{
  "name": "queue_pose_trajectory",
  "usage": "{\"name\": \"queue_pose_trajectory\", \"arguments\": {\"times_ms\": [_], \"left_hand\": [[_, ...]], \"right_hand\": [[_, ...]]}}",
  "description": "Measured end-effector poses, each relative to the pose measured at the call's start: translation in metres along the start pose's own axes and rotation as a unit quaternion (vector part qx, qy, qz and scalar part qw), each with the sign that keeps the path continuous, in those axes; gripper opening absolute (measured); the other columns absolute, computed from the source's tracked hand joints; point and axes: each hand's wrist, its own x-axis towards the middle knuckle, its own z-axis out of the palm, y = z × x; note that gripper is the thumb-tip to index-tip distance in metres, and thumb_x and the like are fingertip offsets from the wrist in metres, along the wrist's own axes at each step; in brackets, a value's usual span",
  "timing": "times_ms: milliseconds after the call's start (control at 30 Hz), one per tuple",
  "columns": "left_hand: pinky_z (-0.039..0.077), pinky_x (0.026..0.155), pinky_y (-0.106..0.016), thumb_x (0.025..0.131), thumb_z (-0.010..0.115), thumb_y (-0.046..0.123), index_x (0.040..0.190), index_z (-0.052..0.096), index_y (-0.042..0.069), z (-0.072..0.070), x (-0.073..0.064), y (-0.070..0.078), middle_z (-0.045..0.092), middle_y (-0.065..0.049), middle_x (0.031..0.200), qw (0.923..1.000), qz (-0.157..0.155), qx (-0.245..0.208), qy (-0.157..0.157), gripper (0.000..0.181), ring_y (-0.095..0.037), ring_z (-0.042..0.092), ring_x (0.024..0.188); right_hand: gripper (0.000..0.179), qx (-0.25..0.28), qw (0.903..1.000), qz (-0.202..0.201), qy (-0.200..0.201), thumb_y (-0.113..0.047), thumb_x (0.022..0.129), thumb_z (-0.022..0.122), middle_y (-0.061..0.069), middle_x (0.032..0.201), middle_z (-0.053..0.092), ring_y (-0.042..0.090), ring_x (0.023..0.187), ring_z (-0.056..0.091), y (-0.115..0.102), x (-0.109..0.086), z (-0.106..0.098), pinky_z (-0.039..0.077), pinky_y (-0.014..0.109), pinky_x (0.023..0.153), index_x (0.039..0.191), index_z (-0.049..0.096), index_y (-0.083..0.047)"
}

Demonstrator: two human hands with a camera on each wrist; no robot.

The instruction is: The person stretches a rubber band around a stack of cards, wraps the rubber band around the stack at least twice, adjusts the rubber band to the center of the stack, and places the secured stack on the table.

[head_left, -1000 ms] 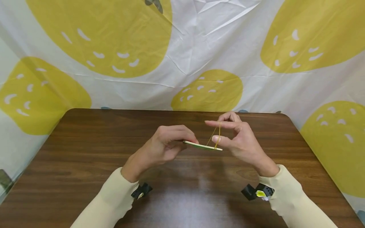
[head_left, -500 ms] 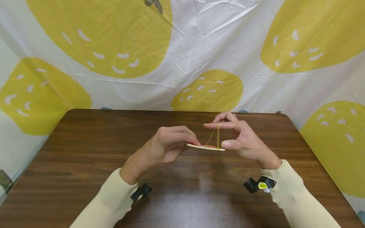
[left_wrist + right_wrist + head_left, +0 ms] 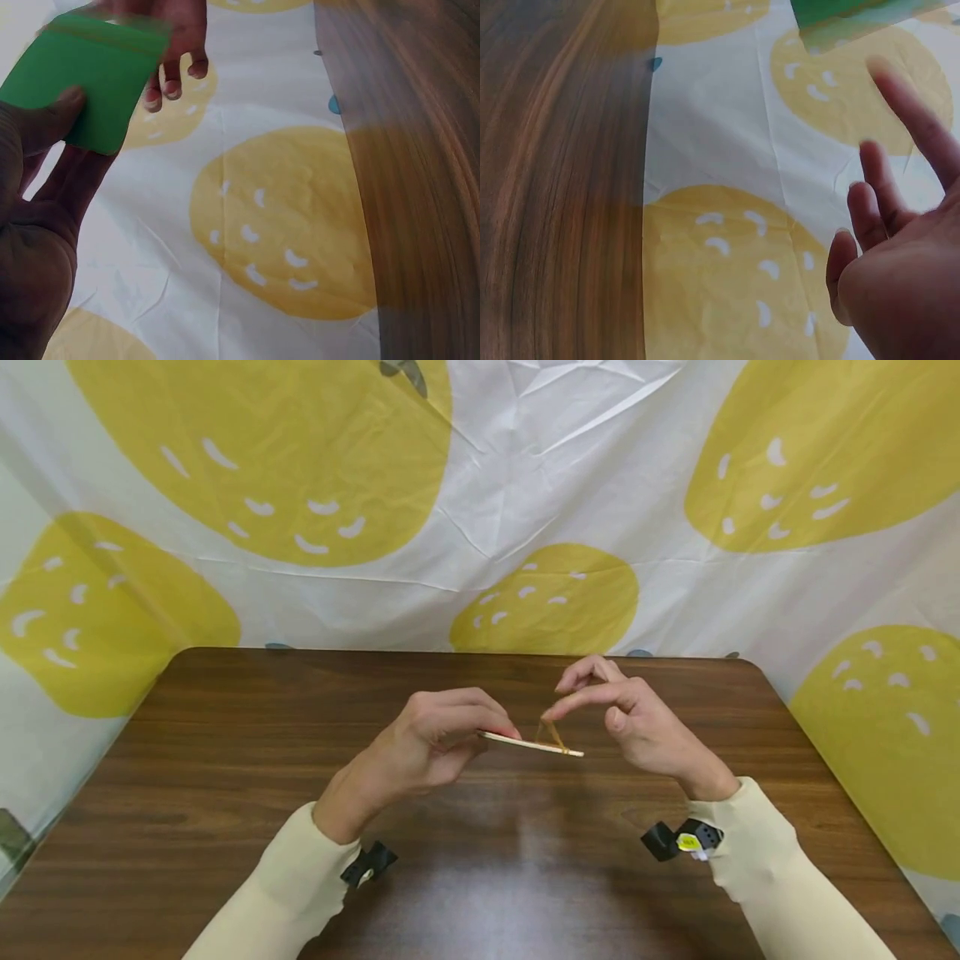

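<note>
A thin square card (image 3: 534, 745), slightly bowed and tilted down to the right, is held above the table. Its pale edge shows in the head view; in the left wrist view its face is green. My left hand (image 3: 431, 743) pinches the card's left end, fingers over it and thumb on the green face. A tan rubber band (image 3: 555, 737) wraps round the right part of the card and rises in a small loop to the index fingertip of my right hand (image 3: 648, 727). That index finger reaches out, the thumb stands apart from the band, and the other fingers are loosely bent.
A brown wood-grain table (image 3: 225, 760) lies below both hands. Behind it hangs a white cloth (image 3: 360, 602) printed with yellow fruit shapes. Black wrist cameras (image 3: 686, 841) sit at the cream sleeves (image 3: 772, 860).
My right index finger has come down toward the card, and the stretched rubber band has shortened to a small loop. The right thumb has drawn back from the band. The left hand keeps its pinch.
</note>
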Motion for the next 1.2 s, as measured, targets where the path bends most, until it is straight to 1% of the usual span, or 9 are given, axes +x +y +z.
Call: {"name": "queue_pose_trajectory", "arguments": {"times_ms": [100, 233, 367, 433, 500, 667, 833, 1000, 1200], "left_hand": [[0.056, 0.075, -0.026, 0.081, 0.071, -0.020, 0.100, 0.074, 0.003, 0.001, -0.002, -0.001, 0.072, -0.004, 0.096, 0.9999, -0.011, -0.008, 0.005, 0.030, -0.015, 0.069, 0.087], [0.058, 0.070, -0.028, 0.082, 0.072, -0.018, 0.100, 0.072, 0.000, 0.002, -0.007, -0.004, 0.072, -0.007, 0.094, 0.9973, -0.056, -0.036, 0.032, 0.026, -0.019, 0.070, 0.082], [0.060, 0.063, -0.031, 0.083, 0.075, -0.014, 0.102, 0.071, -0.003, 0.003, -0.013, -0.008, 0.072, -0.011, 0.092, 0.9866, -0.134, -0.061, 0.071, 0.023, -0.023, 0.072, 0.075], [0.060, 0.063, -0.032, 0.083, 0.076, -0.012, 0.104, 0.071, -0.004, 0.004, -0.015, -0.009, 0.072, -0.013, 0.093, 0.9784, -0.175, -0.070, 0.085, 0.023, -0.023, 0.072, 0.075], [0.061, 0.064, -0.034, 0.083, 0.077, -0.011, 0.106, 0.070, -0.005, 0.004, -0.016, -0.011, 0.072, -0.014, 0.094, 0.9694, -0.211, -0.083, 0.094, 0.024, -0.022, 0.073, 0.075], [0.061, 0.065, -0.037, 0.084, 0.076, -0.013, 0.109, 0.069, -0.009, 0.006, -0.017, -0.015, 0.070, -0.018, 0.097, 0.9500, -0.268, -0.123, 0.102, 0.026, -0.024, 0.072, 0.074], [0.061, 0.067, -0.038, 0.084, 0.073, -0.016, 0.109, 0.067, -0.011, 0.010, -0.017, -0.017, 0.067, -0.020, 0.100, 0.9364, -0.294, -0.162, 0.102, 0.027, -0.023, 0.069, 0.075], [0.061, 0.068, -0.039, 0.083, 0.073, -0.017, 0.108, 0.067, -0.012, 0.014, -0.016, -0.018, 0.067, -0.019, 0.099, 0.9299, -0.311, -0.171, 0.097, 0.026, -0.021, 0.068, 0.076], [0.061, 0.069, -0.036, 0.082, 0.076, -0.013, 0.105, 0.068, -0.010, 0.014, -0.016, -0.020, 0.069, -0.016, 0.091, 0.9264, -0.327, -0.165, 0.086, 0.024, -0.020, 0.068, 0.076]], "right_hand": [[0.078, 0.000, 0.9998, 0.012, 0.018, -0.074, 0.095, 0.038, 0.015, 0.112, 0.057, 0.023, 0.111, 0.049, 0.001, -0.001, 0.000, 0.037, 0.032, 0.095, 0.125, 0.073, -0.011], [0.068, 0.025, 0.9984, 0.041, 0.028, -0.065, 0.097, 0.050, 0.013, 0.112, 0.058, 0.023, 0.109, 0.049, -0.002, -0.003, 0.001, 0.037, 0.030, 0.092, 0.126, 0.072, -0.007], [0.031, 0.042, 0.9937, 0.085, 0.059, -0.024, 0.099, 0.069, 0.014, 0.111, 0.063, 0.021, 0.104, 0.054, -0.008, -0.003, 0.002, 0.043, 0.026, 0.084, 0.121, 0.073, -0.003], [0.025, 0.049, 0.9896, 0.111, 0.076, -0.004, 0.095, 0.071, 0.013, 0.111, 0.067, 0.020, 0.100, 0.059, -0.011, -0.002, 0.003, 0.048, 0.024, 0.083, 0.119, 0.073, -0.001], [0.026, 0.060, 0.9853, 0.135, 0.087, 0.003, 0.092, 0.071, 0.013, 0.110, 0.069, 0.021, 0.095, 0.064, -0.014, 0.000, 0.004, 0.052, 0.024, 0.079, 0.117, 0.073, 0.001], [0.025, 0.070, 0.9786, 0.168, 0.096, -0.002, 0.092, 0.074, 0.009, 0.108, 0.073, 0.022, 0.086, 0.068, -0.017, 0.004, 0.009, 0.056, 0.026, 0.074, 0.117, 0.072, 0.001], [0.026, 0.075, 0.9740, 0.187, 0.104, -0.004, 0.091, 0.075, 0.007, 0.102, 0.075, 0.023, 0.083, 0.070, -0.016, 0.007, 0.017, 0.056, 0.027, 0.072, 0.116, 0.072, 0.002], [0.016, 0.068, 0.9707, 0.202, 0.111, -0.006, 0.092, 0.075, 0.006, 0.096, 0.075, 0.018, 0.077, 0.069, -0.015, 0.010, 0.021, 0.055, 0.028, 0.070, 0.107, 0.076, -0.002], [0.011, 0.049, 0.9655, 0.226, 0.118, -0.011, 0.093, 0.076, 0.006, 0.091, 0.074, 0.018, 0.071, 0.065, -0.013, 0.011, 0.026, 0.054, 0.031, 0.065, 0.100, 0.076, -0.004]]}}
